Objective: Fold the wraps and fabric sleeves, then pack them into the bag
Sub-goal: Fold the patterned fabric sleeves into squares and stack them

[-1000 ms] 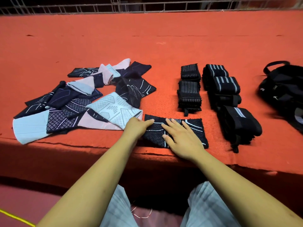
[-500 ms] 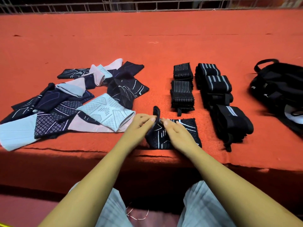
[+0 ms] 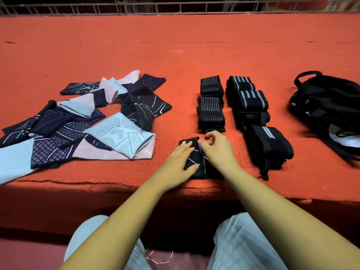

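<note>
A black fabric sleeve [image 3: 197,159] with thin white lines lies folded in half near the front edge of the red table [image 3: 175,55]. My left hand [image 3: 178,161] presses flat on its left half, fingers straight. My right hand [image 3: 218,150] rests on its right half with loosely curled fingers; the fingertips touch the fold and the thumb is lifted. To the left lies a loose pile of sleeves [image 3: 120,133] in pale blue, pink and dark navy. Behind my hands stand folded black wraps [image 3: 211,108] with thin stripes, and beside them rolled wraps [image 3: 251,103] with broad grey stripes.
A black bag [image 3: 327,106] lies open at the far right of the table, with something white showing inside. A larger rolled wrap [image 3: 269,147] sits front right, a strap trailing toward the edge. A metal railing [image 3: 175,6] runs behind the table.
The sleeve lay flat under both hands, then its left end was lifted and folded over to the right. It is now half as wide, and my left hand presses it flat.
</note>
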Demonstrator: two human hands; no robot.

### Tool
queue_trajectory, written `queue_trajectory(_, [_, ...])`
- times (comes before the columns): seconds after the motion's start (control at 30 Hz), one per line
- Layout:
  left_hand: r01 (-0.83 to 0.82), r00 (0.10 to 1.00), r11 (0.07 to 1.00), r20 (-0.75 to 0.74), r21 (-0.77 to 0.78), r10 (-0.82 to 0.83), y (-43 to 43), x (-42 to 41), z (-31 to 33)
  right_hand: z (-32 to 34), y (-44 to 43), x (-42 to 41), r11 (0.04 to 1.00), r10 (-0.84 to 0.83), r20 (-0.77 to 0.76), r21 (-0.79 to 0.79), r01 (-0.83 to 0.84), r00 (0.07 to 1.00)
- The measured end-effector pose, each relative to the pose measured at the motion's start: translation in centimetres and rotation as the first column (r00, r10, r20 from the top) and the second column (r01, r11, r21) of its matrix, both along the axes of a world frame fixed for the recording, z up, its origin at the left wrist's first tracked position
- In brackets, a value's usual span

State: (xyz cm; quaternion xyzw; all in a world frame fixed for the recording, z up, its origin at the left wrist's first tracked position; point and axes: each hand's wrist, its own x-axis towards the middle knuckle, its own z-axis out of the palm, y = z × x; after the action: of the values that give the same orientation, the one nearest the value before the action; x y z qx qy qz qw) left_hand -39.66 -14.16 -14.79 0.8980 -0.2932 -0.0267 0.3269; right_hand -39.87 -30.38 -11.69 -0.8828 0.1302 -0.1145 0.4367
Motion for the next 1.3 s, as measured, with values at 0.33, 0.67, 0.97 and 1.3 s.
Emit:
queue_trajectory(0.33, [-0.047,0.998,0.998,0.037,0.039,0.045,0.4,1.8,1.2,-1.9,0.6,-1.4,0.964,0.053,-0.045,-0.259,-0.063,0.998])
queue_trajectory(0.67, [-0.068,0.998,0.994,0.011,0.089,0.067,0.3,2.4,0.1,-3.0,-0.1,-3.3,0.924,0.232,0.039,-0.321,-0.208,0.972])
queue_trajectory(0.97, [-0.345,0.937,0.928,-0.098,-0.140,0.334,-0.5,2.6,0.5,-2.9,0.4,-3.8,0.861,0.250,0.035,-0.465,-0.205,0.968])
queue_trajectory(1.3, [-0.497,0.799,0.819,-0.520,-0.287,0.302,-2.0,3.4,3.2,-3.0,-0.1,-3.6,0.857,0.255,0.092,-0.483,-0.181,0.962])
